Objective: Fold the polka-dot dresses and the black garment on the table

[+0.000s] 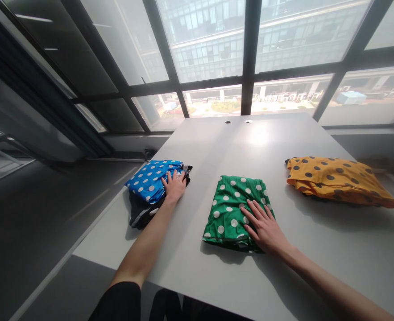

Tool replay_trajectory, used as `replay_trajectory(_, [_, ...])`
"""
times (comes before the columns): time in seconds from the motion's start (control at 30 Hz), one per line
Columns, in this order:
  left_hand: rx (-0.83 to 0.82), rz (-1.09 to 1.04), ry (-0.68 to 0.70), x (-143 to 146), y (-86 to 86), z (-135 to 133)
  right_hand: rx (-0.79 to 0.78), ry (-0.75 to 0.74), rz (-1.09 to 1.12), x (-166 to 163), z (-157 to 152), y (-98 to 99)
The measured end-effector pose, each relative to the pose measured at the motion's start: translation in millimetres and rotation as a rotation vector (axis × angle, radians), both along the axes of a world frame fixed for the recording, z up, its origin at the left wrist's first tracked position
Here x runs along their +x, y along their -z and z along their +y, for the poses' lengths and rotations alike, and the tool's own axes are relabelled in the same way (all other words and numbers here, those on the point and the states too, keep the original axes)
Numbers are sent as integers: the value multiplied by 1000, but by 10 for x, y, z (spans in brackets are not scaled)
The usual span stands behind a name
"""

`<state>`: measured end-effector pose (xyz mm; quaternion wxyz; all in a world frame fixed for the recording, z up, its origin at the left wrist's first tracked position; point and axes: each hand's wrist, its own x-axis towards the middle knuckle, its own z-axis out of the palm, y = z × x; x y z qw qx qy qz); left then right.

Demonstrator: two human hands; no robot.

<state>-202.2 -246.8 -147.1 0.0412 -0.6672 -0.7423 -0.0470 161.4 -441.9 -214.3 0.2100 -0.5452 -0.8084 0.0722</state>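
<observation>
Palms down, fingers spread: left hand [174,185] flat on the blue dotted cloth [150,178] by the table [250,142] edge, right hand [265,225] on the green dotted cloth [232,207] mid-table; a shove could slide blue overboard

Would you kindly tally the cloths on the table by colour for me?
Blue cloth: 1, under the left hand
Black cloth: 1, beneath the blue one
Green cloth: 1, under the right hand
Yellow cloth: 1
Total: 4
</observation>
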Motion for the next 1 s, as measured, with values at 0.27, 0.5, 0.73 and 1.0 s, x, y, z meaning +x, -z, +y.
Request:
replay_trajectory(0.27, [-47, -223, 856, 1254, -27, -1434, -74, -47, 313, -26, -153, -52])
replay_trajectory(0.5, [-77, -112, 1046, 1716, 122, -2065, 78, 344, 752, 325, -422, -154])
replay_trajectory(0.73, [-116, -183, 981, 1971, 149, -2042, -101, 439, 795, 406, -401, -46])
replay_trajectory(1.0, [4, -369, 710, 2438, 67, -1649, -169, 361, 1135, 310, -439, -146])
